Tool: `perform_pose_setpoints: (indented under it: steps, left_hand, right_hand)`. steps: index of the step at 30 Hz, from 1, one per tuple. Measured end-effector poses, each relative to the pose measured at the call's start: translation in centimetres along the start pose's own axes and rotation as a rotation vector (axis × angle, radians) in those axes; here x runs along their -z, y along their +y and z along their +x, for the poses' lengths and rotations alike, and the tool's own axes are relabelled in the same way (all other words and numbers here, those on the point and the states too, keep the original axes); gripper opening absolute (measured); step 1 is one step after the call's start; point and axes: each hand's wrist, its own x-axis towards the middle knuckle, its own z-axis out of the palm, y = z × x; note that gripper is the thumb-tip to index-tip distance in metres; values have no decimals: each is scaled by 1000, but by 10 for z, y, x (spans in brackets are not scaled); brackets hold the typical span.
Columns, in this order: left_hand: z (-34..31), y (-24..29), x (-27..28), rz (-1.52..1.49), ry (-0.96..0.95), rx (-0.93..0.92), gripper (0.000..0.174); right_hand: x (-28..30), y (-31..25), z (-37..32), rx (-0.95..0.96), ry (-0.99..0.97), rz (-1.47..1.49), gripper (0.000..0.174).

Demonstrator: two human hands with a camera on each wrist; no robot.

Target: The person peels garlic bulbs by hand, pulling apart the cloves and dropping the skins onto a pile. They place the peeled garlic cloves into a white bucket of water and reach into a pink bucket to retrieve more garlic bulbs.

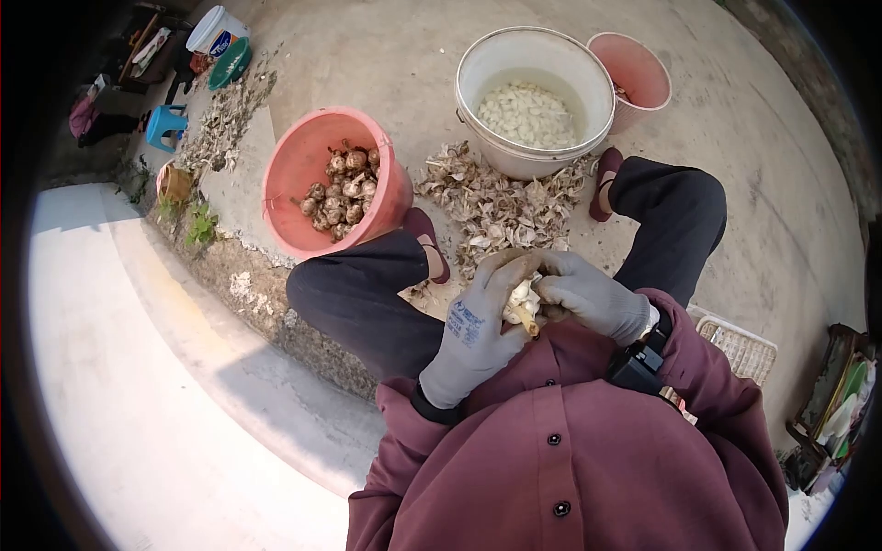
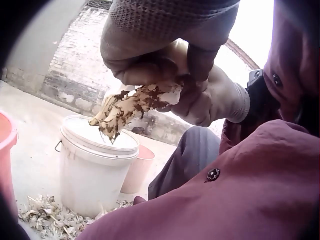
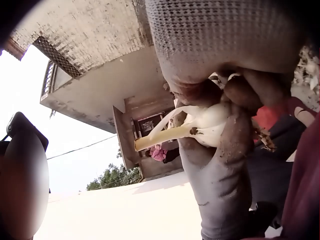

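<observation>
Both gloved hands meet in front of the torso around a partly peeled garlic bulb (image 1: 522,301), its pale stem pointing toward the body. The left hand (image 1: 467,335) grips the bulb from the side, fingers curled over it. From the other side the right hand (image 1: 593,292) pinches at it with thumb and fingers. In the right wrist view, smooth white cloves and the cut stem of the garlic bulb (image 3: 210,122) show between dirt-stained fingertips. A torn, soil-flecked husk (image 2: 132,107) hangs below the fingers in the left wrist view.
A pink tub (image 1: 280,197) of unpeeled garlic bulbs stands at the left leg. Ahead are a white bucket (image 1: 469,115) of peeled cloves in water and a smaller pink bucket (image 1: 643,69). Husks (image 1: 505,207) lie between the feet. A person (image 1: 87,119) sits far left.
</observation>
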Motion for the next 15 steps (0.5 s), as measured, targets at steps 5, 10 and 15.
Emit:
perform_pose_setpoints:
  steps: [5,10,15]
  left_hand:
    - [-2,-4,0,-38,12,16,71]
    - [-7,-14,-1,-412,63,281,71]
    - [-10,-22,-11,-535,193,317,75]
  right_hand:
    - [-14,5,4,10,101,39,25]
    - [-5,9,10,3,86,-36,25]
    - [-6,4,3,7,169,-100,31]
